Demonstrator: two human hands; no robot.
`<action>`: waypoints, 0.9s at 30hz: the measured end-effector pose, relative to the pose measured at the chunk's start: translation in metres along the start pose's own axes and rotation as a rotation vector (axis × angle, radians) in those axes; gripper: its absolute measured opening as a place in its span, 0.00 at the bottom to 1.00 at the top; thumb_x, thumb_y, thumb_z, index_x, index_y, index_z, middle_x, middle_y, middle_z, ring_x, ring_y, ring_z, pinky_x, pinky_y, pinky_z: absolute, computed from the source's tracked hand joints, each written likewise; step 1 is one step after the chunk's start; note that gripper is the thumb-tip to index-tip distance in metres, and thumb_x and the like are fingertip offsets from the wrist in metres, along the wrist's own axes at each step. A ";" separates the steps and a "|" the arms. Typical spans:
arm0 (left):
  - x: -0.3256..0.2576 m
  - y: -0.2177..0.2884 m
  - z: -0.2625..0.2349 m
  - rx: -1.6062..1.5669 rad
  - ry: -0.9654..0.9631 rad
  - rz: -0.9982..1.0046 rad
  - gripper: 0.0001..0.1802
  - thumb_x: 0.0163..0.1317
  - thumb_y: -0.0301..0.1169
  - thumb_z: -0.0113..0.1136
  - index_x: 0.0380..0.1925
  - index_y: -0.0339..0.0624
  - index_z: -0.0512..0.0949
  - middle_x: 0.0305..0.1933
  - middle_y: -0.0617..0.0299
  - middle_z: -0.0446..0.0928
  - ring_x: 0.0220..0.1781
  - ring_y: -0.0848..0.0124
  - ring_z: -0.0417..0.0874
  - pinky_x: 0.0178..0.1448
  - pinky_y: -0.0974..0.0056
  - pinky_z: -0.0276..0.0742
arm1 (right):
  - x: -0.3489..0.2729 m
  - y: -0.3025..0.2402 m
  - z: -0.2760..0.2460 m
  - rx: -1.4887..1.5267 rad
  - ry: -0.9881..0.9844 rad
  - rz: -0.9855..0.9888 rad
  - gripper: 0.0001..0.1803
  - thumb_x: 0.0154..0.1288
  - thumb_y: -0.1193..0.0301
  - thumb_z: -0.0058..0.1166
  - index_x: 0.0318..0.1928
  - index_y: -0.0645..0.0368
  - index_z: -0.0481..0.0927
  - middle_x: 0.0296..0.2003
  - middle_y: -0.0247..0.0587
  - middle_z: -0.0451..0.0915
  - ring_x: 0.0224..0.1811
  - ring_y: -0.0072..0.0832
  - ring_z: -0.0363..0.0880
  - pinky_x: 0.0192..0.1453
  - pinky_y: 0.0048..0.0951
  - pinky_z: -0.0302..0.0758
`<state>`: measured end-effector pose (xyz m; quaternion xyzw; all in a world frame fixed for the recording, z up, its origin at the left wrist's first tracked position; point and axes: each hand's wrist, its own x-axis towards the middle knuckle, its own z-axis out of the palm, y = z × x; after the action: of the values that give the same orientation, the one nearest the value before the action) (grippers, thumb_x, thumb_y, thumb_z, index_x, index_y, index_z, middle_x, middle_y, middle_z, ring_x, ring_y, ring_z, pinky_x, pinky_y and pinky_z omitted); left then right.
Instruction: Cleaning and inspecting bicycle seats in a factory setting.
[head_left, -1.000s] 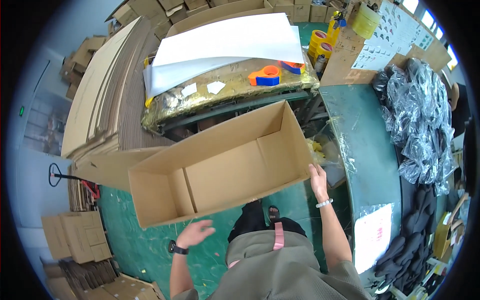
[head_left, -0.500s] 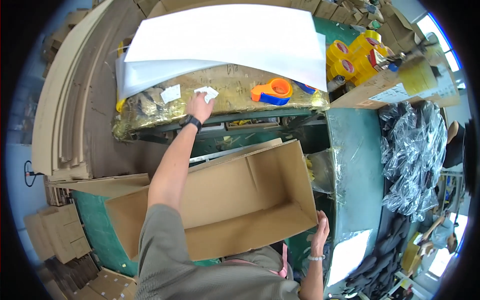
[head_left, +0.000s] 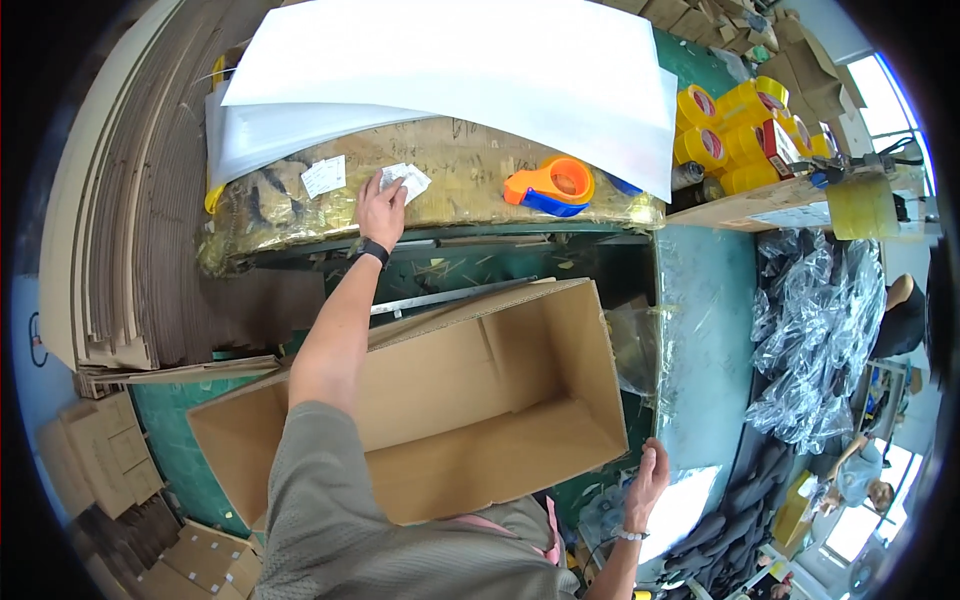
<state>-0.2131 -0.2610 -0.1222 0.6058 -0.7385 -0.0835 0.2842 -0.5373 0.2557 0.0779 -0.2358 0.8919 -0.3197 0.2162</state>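
My left hand (head_left: 381,212), with a dark band on its wrist, reaches across to the taped bench top. Its fingers are on small white paper slips (head_left: 414,184) and seem to pinch their near edge. Another pair of white slips (head_left: 323,176) lies to the left. In front of me stands an open brown cardboard box (head_left: 490,440), hollow side up and tilted; my left arm passes over it. My right hand (head_left: 647,487), with a beaded bracelet, hangs just off the box's right corner, fingers apart and holding nothing.
An orange and blue tape dispenser (head_left: 550,186) sits on the bench, below large white sheets (head_left: 450,70). Yellow tape rolls (head_left: 735,125) pile up at the far right. Flat cardboard (head_left: 130,200) stands stacked at left. Clear plastic bags (head_left: 815,335) lie at right, with another person (head_left: 858,475) beyond.
My left hand has shifted slightly left over the slips, which look more fanned out. My right hand has come away from the box's corner, downward. The whole view has shifted a little.
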 end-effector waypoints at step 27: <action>-0.299 0.412 -0.213 -0.516 -0.256 0.135 0.13 0.63 0.29 0.64 0.46 0.35 0.82 0.57 0.51 0.78 0.63 0.50 0.74 0.66 0.51 0.70 | 0.019 -0.059 -0.058 0.717 -0.663 -0.080 0.08 0.70 0.75 0.60 0.44 0.68 0.82 0.33 0.34 0.83 0.34 0.16 0.80 0.39 0.20 0.79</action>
<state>-0.4199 0.1711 0.1506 0.4474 -0.7615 -0.3250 0.3381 -0.5670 0.2318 0.1531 -0.2698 0.5988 -0.5225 0.5437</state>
